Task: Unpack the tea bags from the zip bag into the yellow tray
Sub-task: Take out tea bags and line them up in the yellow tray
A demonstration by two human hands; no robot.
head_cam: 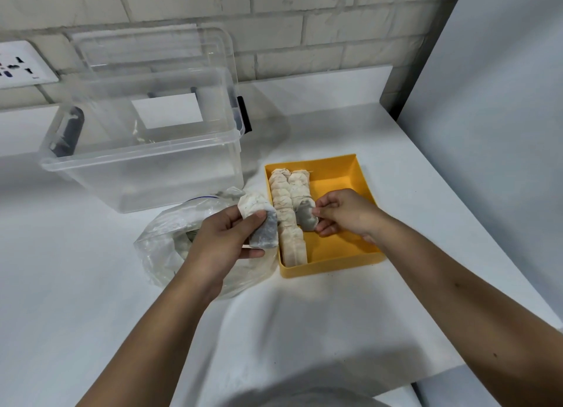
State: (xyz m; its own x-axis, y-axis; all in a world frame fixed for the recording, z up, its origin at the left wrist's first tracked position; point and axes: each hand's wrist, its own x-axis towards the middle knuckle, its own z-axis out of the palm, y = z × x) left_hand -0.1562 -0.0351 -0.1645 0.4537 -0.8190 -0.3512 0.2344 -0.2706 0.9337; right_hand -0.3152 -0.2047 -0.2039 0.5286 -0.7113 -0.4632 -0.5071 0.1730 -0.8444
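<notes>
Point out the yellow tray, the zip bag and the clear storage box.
yellow tray [332,251]: head view, bare floor near its front.
zip bag [161,233]: head view, crumpled left side.
clear storage box [137,181]: head view, front wall.

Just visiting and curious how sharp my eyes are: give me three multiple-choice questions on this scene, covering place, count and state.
1. Where is the zip bag? A) left of the yellow tray B) inside it C) on the floor
2. Rows of tea bags in the tray? A) two B) five C) none
3. The right hand is A) flat B) pinching a tea bag C) empty
A: it lies beside the tray's left wall. A: two rows side by side. B: its fingers hold one.
</notes>
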